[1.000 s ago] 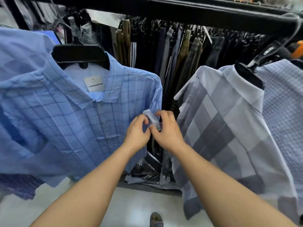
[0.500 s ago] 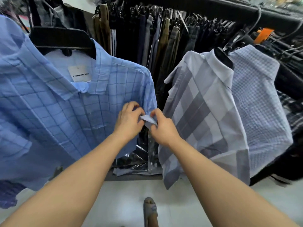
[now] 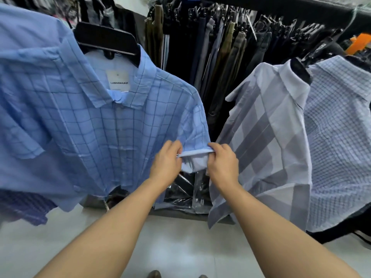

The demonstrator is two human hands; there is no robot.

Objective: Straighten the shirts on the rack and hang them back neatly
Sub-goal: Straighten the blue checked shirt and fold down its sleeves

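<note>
A light blue checked shirt (image 3: 112, 125) hangs on a black hanger (image 3: 108, 42) at the left, its label facing me. My left hand (image 3: 166, 163) and my right hand (image 3: 222, 163) both pinch the hem of its short sleeve (image 3: 195, 153), stretching the cuff flat between them. To the right hangs a grey and white block-check shirt (image 3: 267, 141) on a black hanger (image 3: 301, 72), and beside it a small-check blue shirt (image 3: 339, 141).
Behind the shirts a dark rail (image 3: 301, 7) holds a dense row of dark and olive trousers (image 3: 216, 57). Crinkled plastic wrap (image 3: 186, 195) lies on the low base under them. A pale tiled floor (image 3: 180, 247) runs below my arms.
My hands have drawn apart along the sleeve hem, pulling the bunched cuff out flat. The view has shifted up and left.
</note>
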